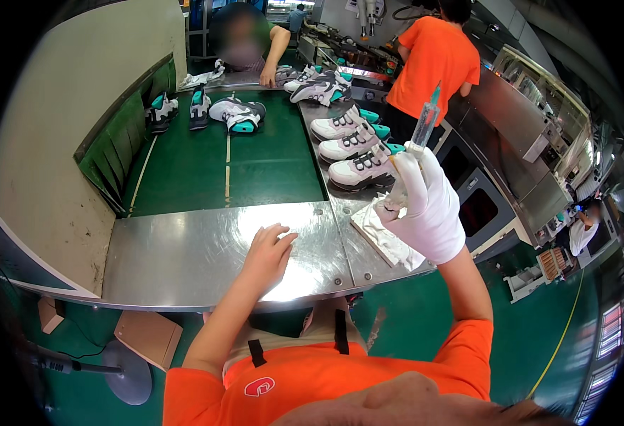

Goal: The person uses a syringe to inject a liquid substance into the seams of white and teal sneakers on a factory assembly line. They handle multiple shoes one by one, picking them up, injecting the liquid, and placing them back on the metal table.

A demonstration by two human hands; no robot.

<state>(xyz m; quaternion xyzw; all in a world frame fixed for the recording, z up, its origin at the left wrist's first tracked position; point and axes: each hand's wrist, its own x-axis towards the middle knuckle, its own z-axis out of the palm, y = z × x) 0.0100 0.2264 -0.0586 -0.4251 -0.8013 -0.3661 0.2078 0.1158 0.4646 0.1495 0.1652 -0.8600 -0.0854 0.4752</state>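
Note:
My right hand point(431, 213), in a white glove, is raised at the right over the metal table. It is closed around a clear syringe point(424, 126) with a teal tapered tip pointing up. My bare left hand point(269, 254) hovers over or rests on the bare metal tabletop point(177, 252), fingers apart, holding nothing. Just left of the gloved hand, three white and black sneakers with teal inserts stand in a row; the nearest sneaker point(361, 169) is closest to it. A white cloth point(390, 238) lies on the table below the gloved hand.
A green conveyor belt point(184, 177) with yellowish lines carries several sneakers point(237, 113) at its far end. More sneakers point(319, 86) stand beyond the row. A co-worker's hand point(268, 74) is at the far edge. Another person in orange point(432, 60) stands at machinery. A cardboard box point(147, 337) sits below.

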